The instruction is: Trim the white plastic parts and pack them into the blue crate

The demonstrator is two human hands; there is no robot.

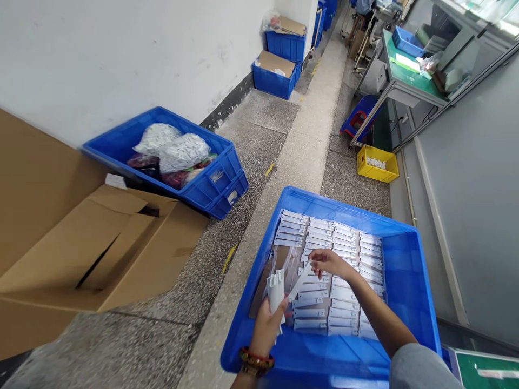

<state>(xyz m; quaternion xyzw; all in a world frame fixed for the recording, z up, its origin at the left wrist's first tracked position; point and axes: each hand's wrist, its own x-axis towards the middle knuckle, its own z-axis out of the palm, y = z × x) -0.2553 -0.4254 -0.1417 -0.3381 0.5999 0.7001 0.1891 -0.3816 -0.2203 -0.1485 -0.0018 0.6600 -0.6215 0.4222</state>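
Observation:
A large blue bin holds rows of flat white strips lying on a brown sheet. Over its left side, my left hand is wrapped round a bundle of white strips that stands upright. My right hand pinches the upper end of a single white strip above the rows. That strip slants down, its lower end by my left thumb. Clear plastic lies beside the bundle, on a bare part of the brown sheet.
Open cardboard boxes and stacked blue crates with plastic bags stand at the left. More blue crates line the wall. A yellow bin sits near a green-topped table at the right.

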